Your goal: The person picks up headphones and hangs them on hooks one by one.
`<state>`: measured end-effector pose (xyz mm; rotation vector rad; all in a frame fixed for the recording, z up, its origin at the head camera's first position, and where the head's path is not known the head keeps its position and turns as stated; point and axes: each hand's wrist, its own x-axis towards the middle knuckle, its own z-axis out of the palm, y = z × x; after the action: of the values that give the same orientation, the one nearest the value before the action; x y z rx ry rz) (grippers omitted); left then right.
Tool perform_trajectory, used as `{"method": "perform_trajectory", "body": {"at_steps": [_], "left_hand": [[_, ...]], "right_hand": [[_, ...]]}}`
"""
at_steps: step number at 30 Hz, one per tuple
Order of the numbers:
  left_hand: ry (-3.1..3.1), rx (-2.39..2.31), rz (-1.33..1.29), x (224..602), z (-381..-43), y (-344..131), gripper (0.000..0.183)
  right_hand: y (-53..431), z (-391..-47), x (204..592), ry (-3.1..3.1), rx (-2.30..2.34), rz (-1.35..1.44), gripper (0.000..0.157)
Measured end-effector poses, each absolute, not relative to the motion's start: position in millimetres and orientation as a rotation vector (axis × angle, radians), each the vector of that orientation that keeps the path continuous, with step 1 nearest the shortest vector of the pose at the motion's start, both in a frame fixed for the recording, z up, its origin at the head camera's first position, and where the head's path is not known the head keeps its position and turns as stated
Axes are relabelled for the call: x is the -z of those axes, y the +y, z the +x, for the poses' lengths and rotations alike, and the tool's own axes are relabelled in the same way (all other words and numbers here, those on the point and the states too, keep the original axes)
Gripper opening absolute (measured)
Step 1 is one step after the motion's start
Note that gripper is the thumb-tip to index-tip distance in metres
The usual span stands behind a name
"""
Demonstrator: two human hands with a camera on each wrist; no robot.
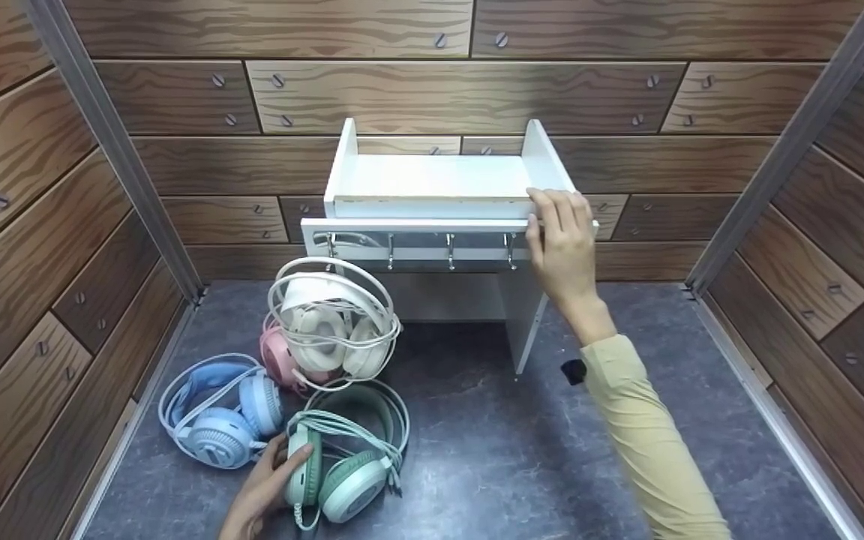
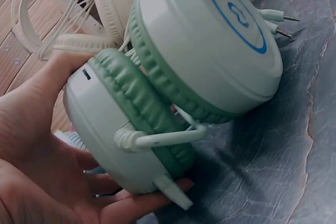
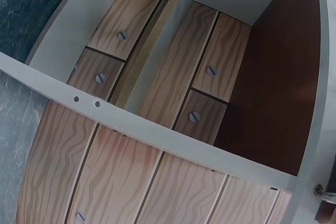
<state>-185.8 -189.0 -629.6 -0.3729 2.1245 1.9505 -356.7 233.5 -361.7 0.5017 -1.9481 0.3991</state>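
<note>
My left hand [image 1: 263,480] grips one ear cup of the mint-green headphones [image 1: 357,489] near the front of the floor. In the left wrist view, fingers curl under the cup, its green cushion [image 2: 131,93] facing the other cup. My right hand [image 1: 568,251] holds the right front end of a white rack [image 1: 432,225], thumb against its front rail, fingers over the shelf edge. Several metal hooks [image 1: 450,251] line that rail. White headphones [image 1: 319,337], wrapped in loops of cable, overlap the leftmost hook. Pink headphones [image 1: 278,356] are partly hidden behind them.
Blue headphones [image 1: 220,439] lie on the dark marbled floor [image 1: 477,465], left of the green pair. A small black object [image 1: 573,371] shows beside my right sleeve. Wood-patterned walls [image 1: 432,97] enclose the space on the back and both sides.
</note>
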Motion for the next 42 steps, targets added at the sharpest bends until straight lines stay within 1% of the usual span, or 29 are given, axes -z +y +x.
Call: {"method": "perform_trajectory", "body": {"at_steps": [3,5,7,13,23,29,33,42], "left_hand": [[2.154,-1.938,-0.325,621.7,-179.2,-185.3,0.079],[2.157,-1.952,-0.308,626.4,-179.5,-184.6,0.077],[2.188,-1.969,-0.283,623.1,-177.5,-180.9,0.073],[2.219,-1.956,-0.280,609.4,-170.3,-172.6,0.074],[2.179,-1.956,-0.245,610.1,-166.6,-164.5,0.070],[2.133,-1.948,-0.232,607.0,-166.1,-149.3,0.071],[2.055,-2.025,-0.211,607.0,-164.0,-138.0,0.067],[1.981,-2.140,-0.163,605.4,-160.8,-124.3,0.065]], "right_hand": [[233.2,-356.2,362.2,-1.957,-0.389,0.501,0.036],[233.2,-355.9,362.0,-1.963,-0.390,0.499,0.036],[233.5,-355.6,361.6,-1.970,-0.385,0.494,0.036],[234.0,-355.5,362.0,-1.976,-0.385,0.487,0.036],[233.6,-356.5,362.9,-1.973,-0.393,0.490,0.036],[234.3,-355.2,361.0,-1.967,-0.392,0.487,0.036],[233.7,-355.6,360.6,-1.972,-0.384,0.495,0.036],[233.8,-354.5,360.9,-1.976,-0.380,0.478,0.036]]}}
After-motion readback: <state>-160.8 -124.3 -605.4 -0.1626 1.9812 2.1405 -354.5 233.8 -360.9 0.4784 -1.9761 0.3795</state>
